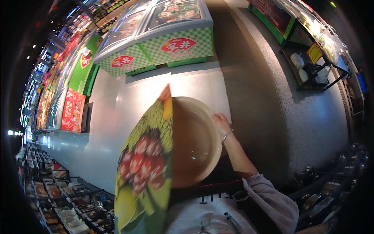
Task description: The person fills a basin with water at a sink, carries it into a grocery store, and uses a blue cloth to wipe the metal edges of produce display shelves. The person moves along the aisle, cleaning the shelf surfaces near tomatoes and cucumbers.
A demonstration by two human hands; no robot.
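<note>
My right hand (221, 122) grips the right rim of a large round beige basin (218, 147), which is held in front of my body. A metal bangle (227, 136) circles that wrist. No contents can be made out inside the basin. Over its left half stands a panel (144, 163) printed with red grapes and other fruit, narrowing to a point at the top. Whether the panel is a bag, a board or a sheet cannot be told. My left hand is out of view.
Ahead stand chest freezers (175, 44) with green checked fronts. Another green freezer (81, 70) and a red poster (73, 111) are farther left. Goods fill shelves (70, 201) at lower left. A dark rack (315, 70) holds bagged items at right; metal wares (315, 199) lie at lower right.
</note>
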